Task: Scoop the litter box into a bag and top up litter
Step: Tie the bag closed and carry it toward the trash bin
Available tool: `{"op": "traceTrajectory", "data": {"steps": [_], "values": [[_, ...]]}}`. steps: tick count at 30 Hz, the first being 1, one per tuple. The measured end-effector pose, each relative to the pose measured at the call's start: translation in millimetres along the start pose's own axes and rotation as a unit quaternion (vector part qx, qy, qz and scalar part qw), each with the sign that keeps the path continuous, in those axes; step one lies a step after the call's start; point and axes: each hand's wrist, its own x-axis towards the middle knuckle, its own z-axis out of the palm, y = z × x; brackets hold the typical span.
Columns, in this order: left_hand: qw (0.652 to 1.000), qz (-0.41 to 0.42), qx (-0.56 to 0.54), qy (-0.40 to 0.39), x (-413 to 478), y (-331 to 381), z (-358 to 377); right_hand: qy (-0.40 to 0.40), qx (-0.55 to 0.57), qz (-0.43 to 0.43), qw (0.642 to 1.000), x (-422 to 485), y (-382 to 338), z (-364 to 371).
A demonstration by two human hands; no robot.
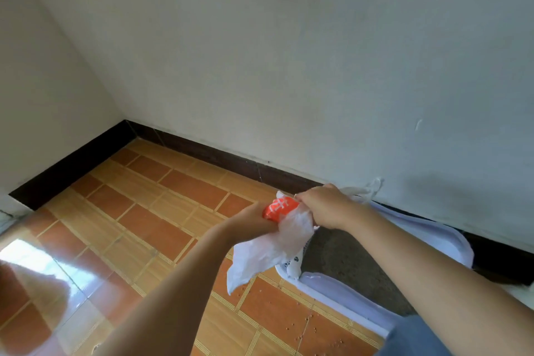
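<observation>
Litter box [344, 293] at 4 o'clock, against wall. Bag [268, 251] bunched above its 10 o'clock corner; left hand [254, 218] and right hand [323, 205] both grip it. Risk: thin plastic tears if pulled hard, and scoopings join the granules [310, 324] on the tiles.

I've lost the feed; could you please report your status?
Left grip and right grip both hold white plastic bag. Litter box below, by wall. Loose granules on tiles.

This is a room corner in a home: glossy orange-brown floor tiles [173, 225], plain white plastered walls [289, 66], a dark skirting board [202, 154], and a white litter box [346, 296] set against the wall.
</observation>
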Motion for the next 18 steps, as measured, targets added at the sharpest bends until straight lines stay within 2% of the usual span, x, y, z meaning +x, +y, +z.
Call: {"op": "traceTrajectory", "data": {"steps": [2, 5, 9, 12, 15, 18], "values": [[0.999, -0.003, -0.030, -0.041, 1.9, -0.3, -0.6, 0.009, 0.032, 0.027, 0.999, -0.6, 5.0, 0.7], [0.997, -0.017, 0.021, -0.066, 9.3, -8.5, 4.1, -0.014, 0.095, 0.048, 0.994, 0.0, 15.2, 1.0], [0.985, -0.027, 0.150, 0.076, 17.5, -17.2, 14.0, -0.032, 0.146, 0.061, 0.987, -0.9, 17.3, 6.6], [0.969, -0.031, 0.195, 0.147, 19.9, -16.2, 14.7, -0.046, 0.233, 0.064, 0.969, -3.7, 16.0, 12.2], [0.969, -0.056, 0.185, 0.154, 17.7, -18.2, 11.6, -0.059, 0.241, 0.062, 0.967, 0.4, 13.0, 16.0], [0.982, -0.087, 0.132, 0.106, 17.4, -30.3, 6.5, -0.085, 0.231, 0.051, 0.968, 1.3, 3.9, 15.7]]}}
